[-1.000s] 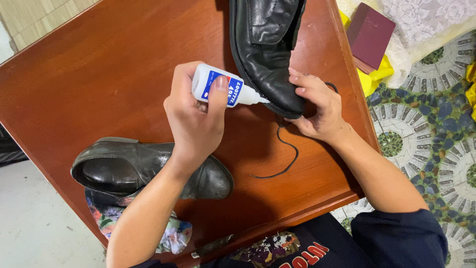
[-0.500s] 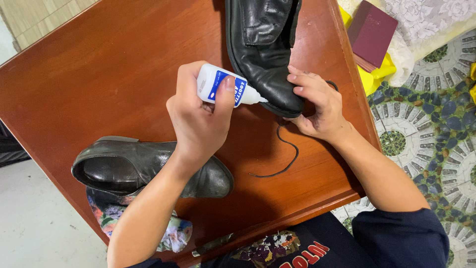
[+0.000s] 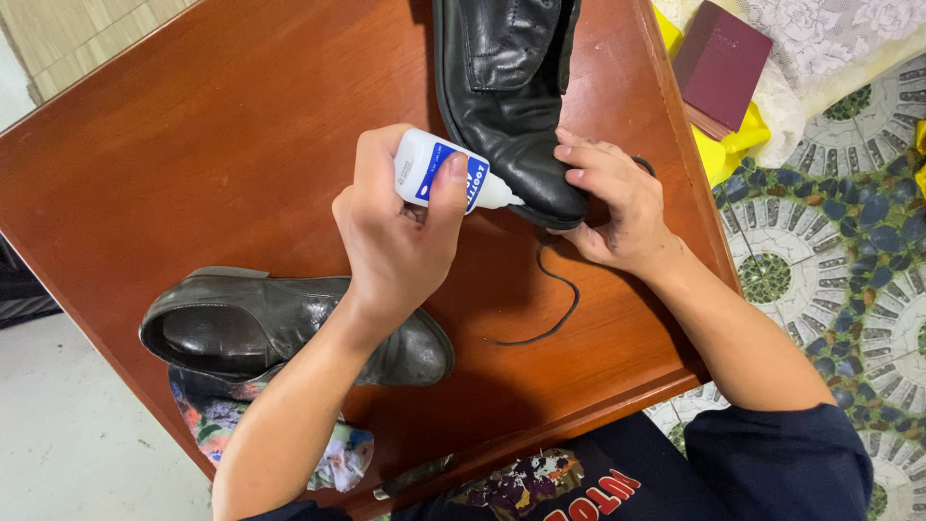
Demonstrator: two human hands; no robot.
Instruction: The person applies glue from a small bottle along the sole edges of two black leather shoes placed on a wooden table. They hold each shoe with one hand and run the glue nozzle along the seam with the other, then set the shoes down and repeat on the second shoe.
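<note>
Since the earlier frame, the left hand [image 3: 395,241] has been sliding a little to the right and up, carrying the glue bottle [image 3: 446,180] with it, while the shoe [image 3: 509,101] is sitting slightly higher on the bench [image 3: 212,145]. Its fingers are wrapping around the white bottle with the blue label, thumb pressing on the label, and the nozzle is touching the edge of the black shoe's toe. The right hand [image 3: 617,207] is gripping that toe from the other side, fingers pressed together on the leather. A loose black lace [image 3: 555,294] is trailing just below these fingers. A second black shoe [image 3: 251,328] is lying well below the left fingers, under the forearm, resting on a flowered cloth [image 3: 217,425]. A dark red book [image 3: 721,60] is lying well above the right fingers, off the bench.
</note>
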